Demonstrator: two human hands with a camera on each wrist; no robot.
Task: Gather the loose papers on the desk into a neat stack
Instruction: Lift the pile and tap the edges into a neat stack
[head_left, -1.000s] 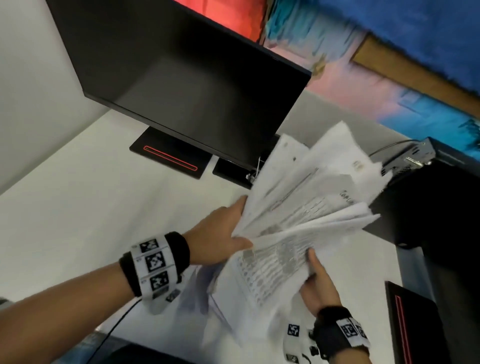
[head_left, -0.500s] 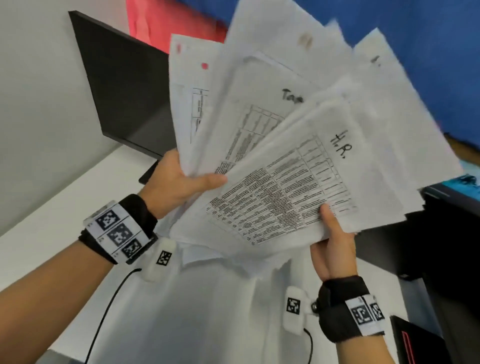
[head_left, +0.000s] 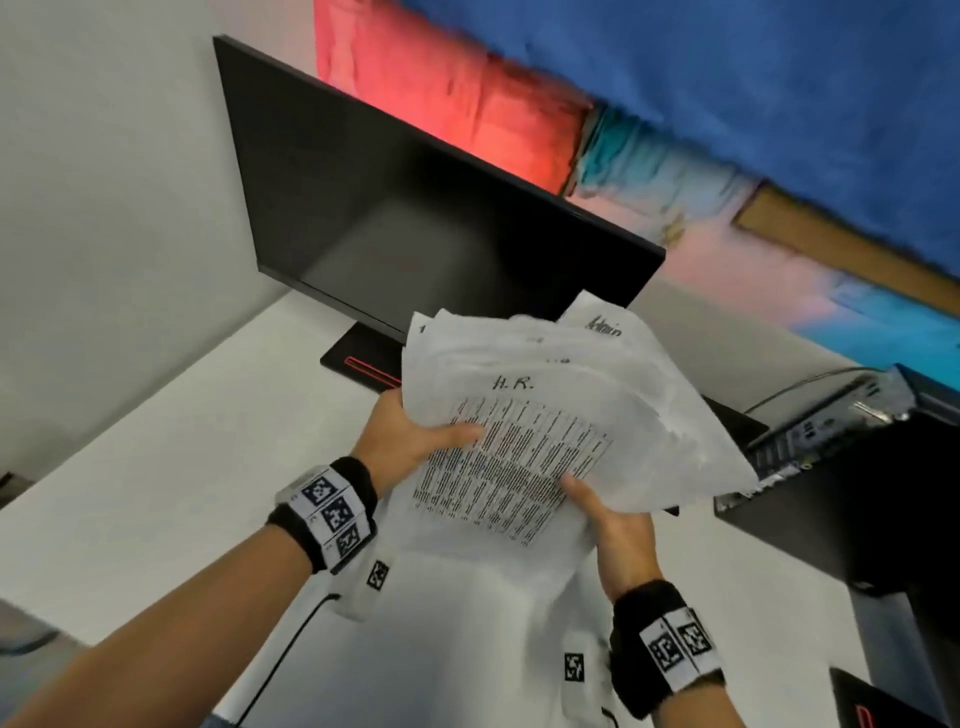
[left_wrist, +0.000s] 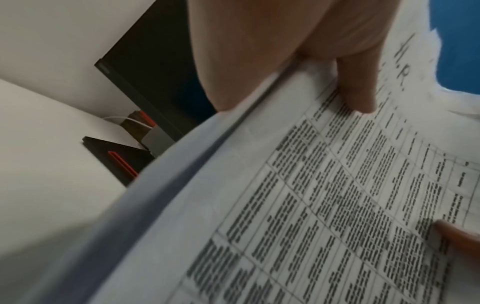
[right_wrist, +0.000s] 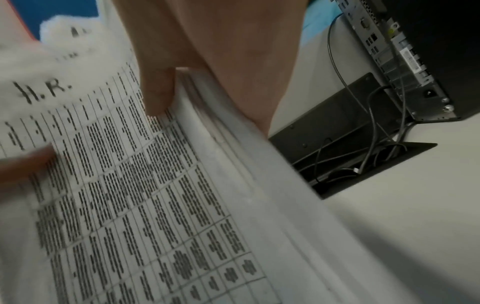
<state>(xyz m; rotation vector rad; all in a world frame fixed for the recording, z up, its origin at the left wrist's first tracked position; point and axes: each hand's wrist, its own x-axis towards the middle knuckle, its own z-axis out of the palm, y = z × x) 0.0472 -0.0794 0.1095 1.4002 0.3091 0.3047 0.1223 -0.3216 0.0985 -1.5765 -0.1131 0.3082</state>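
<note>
A person holds a sheaf of loose white printed paper sheets (head_left: 545, 415) in the air, in front of the black flat computer monitor (head_left: 415, 228) and above the white desk (head_left: 130, 493). The left hand (head_left: 410, 441) grips the sheaf's left edge, thumb curled over the top page, which is headed "H.R." above a printed table. The right hand (head_left: 618, 535) grips the lower right edge the same way, thumb on top. The sheets are fanned and uneven: corners stick out toward the monitor, and one reads "Admin".

To square them well, it would probably help to loosen both grips slightly, stand the sheaf on edge on the desk in front of the monitor, and tap it until the edges line up. Squeezing tightly would likely lock the skew in, and the sheets look limp enough to crease.
</note>
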